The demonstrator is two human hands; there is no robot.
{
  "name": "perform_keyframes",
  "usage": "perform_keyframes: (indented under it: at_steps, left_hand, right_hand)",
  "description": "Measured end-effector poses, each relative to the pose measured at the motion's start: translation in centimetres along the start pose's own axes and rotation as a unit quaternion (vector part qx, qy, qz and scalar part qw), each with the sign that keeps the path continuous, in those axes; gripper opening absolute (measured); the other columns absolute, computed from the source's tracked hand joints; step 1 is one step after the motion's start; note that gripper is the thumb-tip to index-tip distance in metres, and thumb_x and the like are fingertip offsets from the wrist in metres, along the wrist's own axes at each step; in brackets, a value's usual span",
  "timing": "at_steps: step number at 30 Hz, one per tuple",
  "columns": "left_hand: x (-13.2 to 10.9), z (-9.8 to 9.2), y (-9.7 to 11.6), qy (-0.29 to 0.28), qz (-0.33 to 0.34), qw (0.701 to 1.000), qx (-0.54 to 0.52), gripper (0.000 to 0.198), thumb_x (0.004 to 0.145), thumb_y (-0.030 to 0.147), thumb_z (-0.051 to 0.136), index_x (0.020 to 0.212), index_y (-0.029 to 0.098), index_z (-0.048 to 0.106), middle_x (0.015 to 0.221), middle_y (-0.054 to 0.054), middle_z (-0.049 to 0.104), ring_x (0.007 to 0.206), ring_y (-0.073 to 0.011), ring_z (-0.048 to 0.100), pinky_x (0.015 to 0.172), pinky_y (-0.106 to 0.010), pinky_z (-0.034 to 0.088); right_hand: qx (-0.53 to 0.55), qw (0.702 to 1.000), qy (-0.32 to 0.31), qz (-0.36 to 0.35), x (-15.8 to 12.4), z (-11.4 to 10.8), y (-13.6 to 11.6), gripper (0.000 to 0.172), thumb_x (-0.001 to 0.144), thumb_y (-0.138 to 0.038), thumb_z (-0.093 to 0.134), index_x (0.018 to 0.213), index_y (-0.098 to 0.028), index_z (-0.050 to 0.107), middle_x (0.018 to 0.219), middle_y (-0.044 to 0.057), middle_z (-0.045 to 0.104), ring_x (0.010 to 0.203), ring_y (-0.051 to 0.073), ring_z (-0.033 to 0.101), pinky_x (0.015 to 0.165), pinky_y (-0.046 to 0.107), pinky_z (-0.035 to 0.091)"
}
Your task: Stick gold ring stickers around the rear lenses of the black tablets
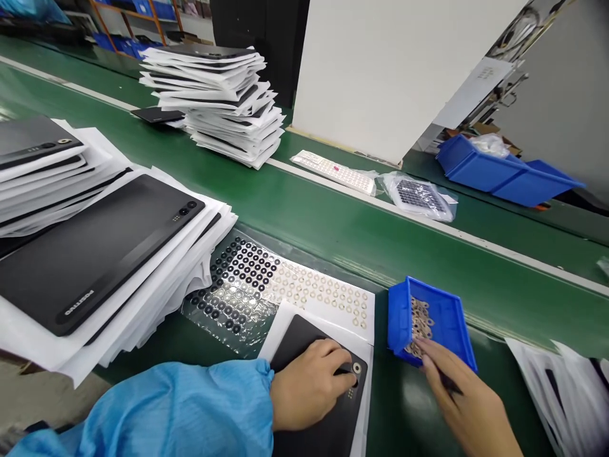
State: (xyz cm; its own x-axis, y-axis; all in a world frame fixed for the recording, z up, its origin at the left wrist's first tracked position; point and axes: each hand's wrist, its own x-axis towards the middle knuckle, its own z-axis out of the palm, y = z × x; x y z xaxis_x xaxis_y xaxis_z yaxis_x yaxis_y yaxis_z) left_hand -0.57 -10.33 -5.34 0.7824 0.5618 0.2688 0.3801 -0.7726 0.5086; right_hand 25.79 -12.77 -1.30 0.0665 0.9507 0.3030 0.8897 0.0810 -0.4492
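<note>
My left hand [314, 381], in a blue sleeve, presses with bent fingers on a black tablet back cover [328, 431]. The cover lies on white paper, and a pale ring shows around its upper camera hole beside my fingertips. My right hand [459, 393] reaches into the near-left side of a small blue bin [445, 320]. Its thumb and index finger are pinched at a heap of small tan rings [421, 320]; what they hold is too small to make out. Behind the cover lies a sheet of black and pale round adhesive pieces [328, 289], partly under clear film.
Covers interleaved with white paper are stacked at left [118, 247] and at the back [214, 101]. More papers [556, 387] lie at right. Bagged parts [421, 195] rest along the white strip, near larger blue bins [504, 168]. A white panel [380, 76] stands behind the green bench.
</note>
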Motion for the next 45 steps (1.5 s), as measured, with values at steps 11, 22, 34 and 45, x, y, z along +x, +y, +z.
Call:
perform_keyframes:
  at_steps: [11, 22, 34, 45]
  left_hand:
    - [0.2, -0.1, 0.0, 0.012, -0.001, 1.0, 0.001, 0.019, 0.092, 0.013, 0.047, 0.106, 0.013, 0.059, 0.108, -0.007, 0.057, 0.104, -0.0212, 0.047, 0.094, -0.033, 0.041]
    - [0.5, -0.4, -0.1, 0.002, -0.004, 1.0, 0.005, 0.02, 0.096, 0.016, 0.043, 0.105, 0.013, 0.06, 0.105, -0.007, 0.058, 0.102, -0.0197, 0.048, 0.092, -0.032, 0.041]
    - [0.5, -0.3, -0.2, 0.003, -0.002, 1.0, -0.004, 0.02, 0.096, 0.016, 0.042, 0.103, 0.013, 0.061, 0.106, -0.006, 0.057, 0.103, -0.0199, 0.049, 0.092, -0.032, 0.041]
    - [0.4, -0.1, -0.2, 0.003, -0.003, 1.0, 0.002, 0.018, 0.095, 0.015, 0.044, 0.099, 0.013, 0.061, 0.106, -0.008, 0.057, 0.103, -0.02, 0.048, 0.092, -0.032, 0.042]
  right_hand:
    - [0.315, 0.929, -0.097, 0.171, -4.3, 4.3, -2.6, 0.05, 0.086, -0.061, 0.046, 0.086, -0.02, 0.074, 0.066, 0.007, 0.068, 0.054, 0.021, 0.064, 0.051, 0.031, 0.055]
    - [0.253, 0.96, -0.064, 0.105, -3.5, 5.0, -3.1, 0.017, 0.083, -0.037, 0.061, 0.08, -0.022, 0.071, 0.069, 0.004, 0.069, 0.061, 0.021, 0.067, 0.057, 0.028, 0.056]
    - [0.274, 0.954, -0.054, 0.113, -3.9, 5.3, -3.0, 0.013, 0.082, -0.033, 0.063, 0.082, -0.023, 0.071, 0.074, 0.005, 0.069, 0.065, 0.02, 0.067, 0.058, 0.028, 0.057]
    - [0.277, 0.951, -0.078, 0.116, -3.0, 5.1, -3.6, 0.015, 0.081, -0.036, 0.064, 0.078, -0.023, 0.071, 0.068, 0.004, 0.068, 0.057, 0.019, 0.066, 0.053, 0.026, 0.056]
